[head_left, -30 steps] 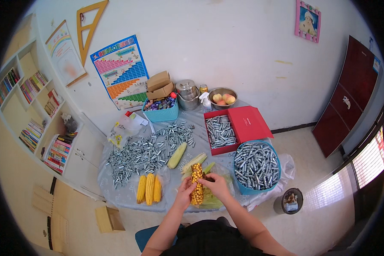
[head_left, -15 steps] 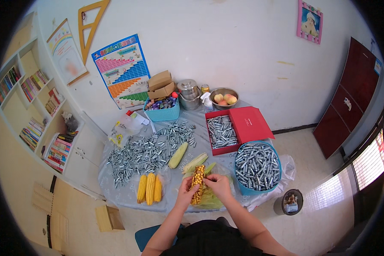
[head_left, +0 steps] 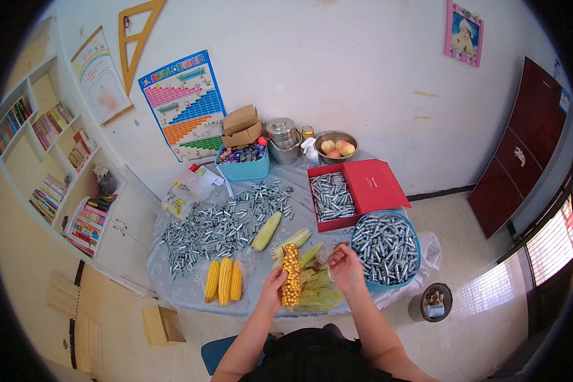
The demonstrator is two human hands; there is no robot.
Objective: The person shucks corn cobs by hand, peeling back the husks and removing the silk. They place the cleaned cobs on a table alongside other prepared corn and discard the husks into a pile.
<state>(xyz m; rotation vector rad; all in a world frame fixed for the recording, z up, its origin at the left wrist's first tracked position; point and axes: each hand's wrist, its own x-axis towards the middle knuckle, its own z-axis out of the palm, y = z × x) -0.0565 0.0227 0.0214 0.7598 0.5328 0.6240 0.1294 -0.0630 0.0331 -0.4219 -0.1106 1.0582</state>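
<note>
My left hand (head_left: 274,288) is closed round the lower left side of a corn cob (head_left: 291,277), which stands upright with patchy yellow and reddish-brown kernels. To its right, apart from the cob, my right hand (head_left: 347,268) is raised with its fingers drawn together; whatever they pinch is too small to make out. Beneath both hands lie pulled-off green husks (head_left: 318,290). A cob still in pale husk (head_left: 293,245) rests just beyond, and another pale green one (head_left: 267,231) lies farther left. Several peeled yellow cobs (head_left: 224,282) sit side by side left of my left hand.
Loose metal fasteners (head_left: 216,229) cover the table's left half. More fill a blue tub (head_left: 418,258) beside my right hand and an open red box (head_left: 318,226). Behind stand a candy basket (head_left: 245,170), metal pots (head_left: 283,143) and a peach bowl (head_left: 355,143). A bin (head_left: 416,310) stands on the floor.
My right hand has left the cob and moved right, toward the blue tub. The cob stays in my left hand, shifted slightly left and now more upright.
</note>
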